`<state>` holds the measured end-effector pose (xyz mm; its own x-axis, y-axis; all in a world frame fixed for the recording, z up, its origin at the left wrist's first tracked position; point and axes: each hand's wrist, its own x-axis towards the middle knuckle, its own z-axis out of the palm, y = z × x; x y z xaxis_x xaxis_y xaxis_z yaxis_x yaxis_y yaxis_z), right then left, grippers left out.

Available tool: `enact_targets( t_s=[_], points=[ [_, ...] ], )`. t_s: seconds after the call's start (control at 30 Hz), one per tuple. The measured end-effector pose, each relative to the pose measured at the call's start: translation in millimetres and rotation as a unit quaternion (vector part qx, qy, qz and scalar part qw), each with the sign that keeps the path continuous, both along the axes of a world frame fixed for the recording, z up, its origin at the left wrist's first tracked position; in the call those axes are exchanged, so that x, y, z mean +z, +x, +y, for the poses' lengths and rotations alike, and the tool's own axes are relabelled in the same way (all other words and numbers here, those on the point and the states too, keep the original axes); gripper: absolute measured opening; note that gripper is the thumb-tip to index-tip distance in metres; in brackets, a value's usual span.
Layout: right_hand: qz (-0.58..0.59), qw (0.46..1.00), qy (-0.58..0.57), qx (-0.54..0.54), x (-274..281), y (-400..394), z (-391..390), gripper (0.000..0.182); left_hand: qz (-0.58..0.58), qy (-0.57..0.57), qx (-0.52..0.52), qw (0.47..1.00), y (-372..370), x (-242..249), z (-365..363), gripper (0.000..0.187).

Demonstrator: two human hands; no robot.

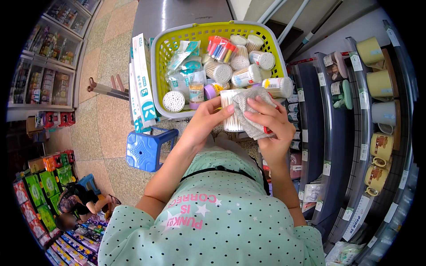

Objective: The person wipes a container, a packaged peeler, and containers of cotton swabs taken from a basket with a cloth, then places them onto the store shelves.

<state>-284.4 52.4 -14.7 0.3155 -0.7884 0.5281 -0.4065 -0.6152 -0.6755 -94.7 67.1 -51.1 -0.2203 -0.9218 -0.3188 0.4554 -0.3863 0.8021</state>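
Note:
In front of my body, my left hand (208, 116) grips a clear round tub of cotton swabs (231, 122) by its side. A grey cloth (254, 111) with a bit of red edging lies against the tub's right side, bunched in my right hand (271, 119). Just beyond both hands stands a yellow-green plastic basket (177, 32) with a grey rim. Several more tubs of cotton swabs (218, 72), a red-lidded pack of coloured sticks (220, 48), a toothpick jar (196, 93) and blue-white plastic packets (181, 80) fill it.
Long white-and-teal boxes (143, 80) stand left of the basket, above a blue stool (144, 150). Shelves with mugs (376, 84) line my right side. Lower left, another person (84, 199) crouches beside stacked goods. Poles (317, 26) lean at the upper right.

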Motion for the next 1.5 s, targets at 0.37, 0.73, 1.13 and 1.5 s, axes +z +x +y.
enact_targets(
  t_s=[0.37,0.73,1.13,1.5],
  points=[
    [-0.029,0.984,0.12,0.129,7.8,-21.1,10.0,0.027,0.062,0.043,0.033,0.997,26.7,-1.8,-11.9,0.054],
    [0.018,0.99,-0.094,-0.105,0.1,1.9,19.5,0.039,0.257,0.151,0.072,0.952,-7.8,-2.5,-10.7,0.05],
    [0.157,0.987,-0.026,0.025,17.8,-12.2,17.4,0.039,0.265,0.187,0.11,0.939,-10.8,-3.8,-8.1,0.048],
    [0.092,0.994,-0.041,-0.028,10.0,3.5,17.1,0.046,0.194,0.143,0.141,0.96,-8.0,8.9,-5.4,0.051]
  ],
)
